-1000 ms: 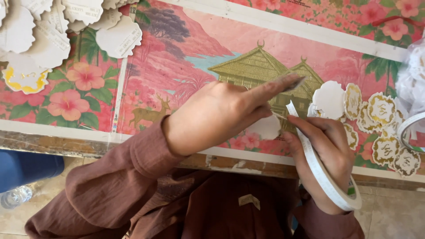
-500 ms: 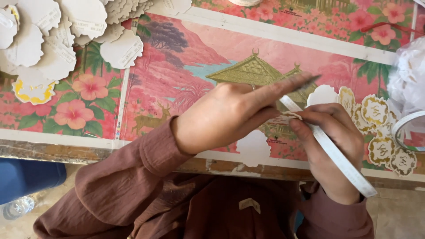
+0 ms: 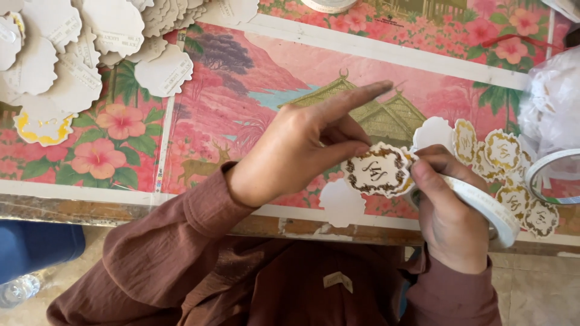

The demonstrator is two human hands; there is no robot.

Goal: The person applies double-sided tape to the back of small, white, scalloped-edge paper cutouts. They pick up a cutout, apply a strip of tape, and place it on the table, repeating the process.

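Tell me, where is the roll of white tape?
In the head view, the roll of white tape sits low on the right, looped around the right hand, next to the gold-edged tag pinched by the left hand.

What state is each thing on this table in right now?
Left hand: forefinger stretched out, fingers pinching the label.
Right hand: gripping the tape roll, touching the label.
Scalloped gold-edged label: held up, face showing.
Tape roll: held on edge.
Blank cutouts: heaped, overlapping.
Gold-printed labels: lying flat, overlapping.

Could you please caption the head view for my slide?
Left hand holds a gold-printed paper cutout; right hand holds a tape roll.
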